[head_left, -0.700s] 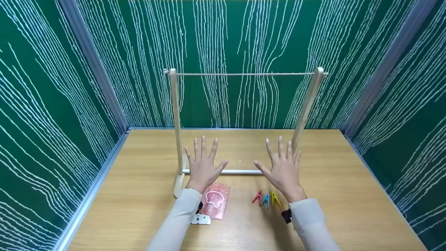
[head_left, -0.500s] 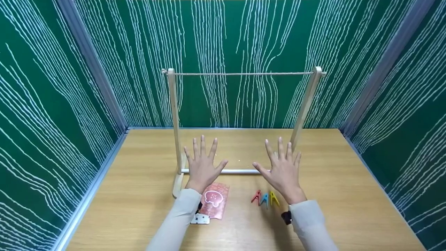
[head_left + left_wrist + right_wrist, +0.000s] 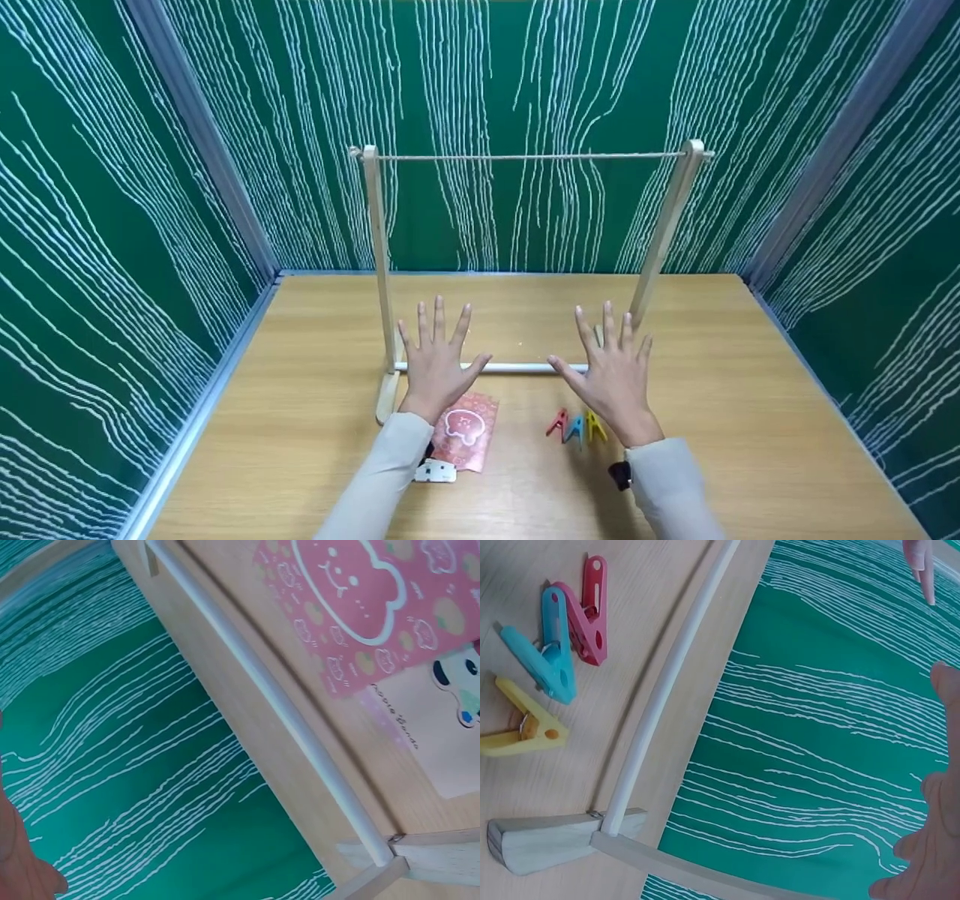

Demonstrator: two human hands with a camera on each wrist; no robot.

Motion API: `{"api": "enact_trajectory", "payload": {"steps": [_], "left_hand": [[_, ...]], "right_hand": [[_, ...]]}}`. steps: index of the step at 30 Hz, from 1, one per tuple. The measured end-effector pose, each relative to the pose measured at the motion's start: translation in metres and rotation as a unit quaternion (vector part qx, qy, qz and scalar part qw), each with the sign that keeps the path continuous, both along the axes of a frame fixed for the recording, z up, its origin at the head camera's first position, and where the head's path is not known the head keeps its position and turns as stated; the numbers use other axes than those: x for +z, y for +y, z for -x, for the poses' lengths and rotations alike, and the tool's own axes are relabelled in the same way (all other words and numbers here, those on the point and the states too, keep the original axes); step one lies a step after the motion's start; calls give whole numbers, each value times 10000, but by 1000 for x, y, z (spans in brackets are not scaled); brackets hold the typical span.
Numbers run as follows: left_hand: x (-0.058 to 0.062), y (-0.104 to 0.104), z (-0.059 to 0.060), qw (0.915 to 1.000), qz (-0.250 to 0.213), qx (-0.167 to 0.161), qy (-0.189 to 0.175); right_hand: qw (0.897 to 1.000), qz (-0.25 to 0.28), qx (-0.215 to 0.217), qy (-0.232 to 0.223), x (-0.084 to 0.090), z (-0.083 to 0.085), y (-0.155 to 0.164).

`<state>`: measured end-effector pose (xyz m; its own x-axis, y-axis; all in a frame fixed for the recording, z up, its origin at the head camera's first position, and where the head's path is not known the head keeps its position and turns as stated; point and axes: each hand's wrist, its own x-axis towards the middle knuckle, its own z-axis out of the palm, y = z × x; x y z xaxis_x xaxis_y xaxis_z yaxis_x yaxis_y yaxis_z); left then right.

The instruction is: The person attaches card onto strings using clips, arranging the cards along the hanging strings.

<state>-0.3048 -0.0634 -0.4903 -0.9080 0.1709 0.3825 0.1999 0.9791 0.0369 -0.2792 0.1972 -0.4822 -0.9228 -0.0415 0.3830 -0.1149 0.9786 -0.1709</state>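
Both hands hover flat with fingers spread above the wooden table (image 3: 300, 420), holding nothing. My left hand (image 3: 437, 360) is over the white bottom rod (image 3: 517, 367) of a small wooden rack (image 3: 377, 247), just beyond a pink bear-print packet (image 3: 463, 430). My right hand (image 3: 611, 371) is above the rod's right end, beside three small clips: red (image 3: 556, 422), blue (image 3: 575, 428) and yellow (image 3: 594, 426). The wrist views show the packet (image 3: 367, 607), the rod (image 3: 667, 690) and the clips (image 3: 551, 652) lying on the table.
A string (image 3: 525, 157) runs between the rack's two uprights. A small white card (image 3: 433, 472) lies partly under the packet by my left sleeve. Green panels with white lines wall the table on three sides.
The view has shifted slightly; both hands stay spread and hovering in nearly the same place. Nothing was picked up or moved.
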Motion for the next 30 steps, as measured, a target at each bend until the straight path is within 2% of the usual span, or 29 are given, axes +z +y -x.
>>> {"api": "enact_trajectory", "payload": {"steps": [16, 21, 30], "left_hand": [[-1, -4, -2, 9999, 122, 0, 81], [-3, -6, -2, 9997, 97, -41, 215], [-5, -6, -4, 9998, 88, -76, 170]], "right_hand": [[9998, -35, 48, 189, 2, -8, -1], [9999, -101, 19, 135, 4, -10, 2], [10000, -64, -26, -5, 6, -13, 2]]}}
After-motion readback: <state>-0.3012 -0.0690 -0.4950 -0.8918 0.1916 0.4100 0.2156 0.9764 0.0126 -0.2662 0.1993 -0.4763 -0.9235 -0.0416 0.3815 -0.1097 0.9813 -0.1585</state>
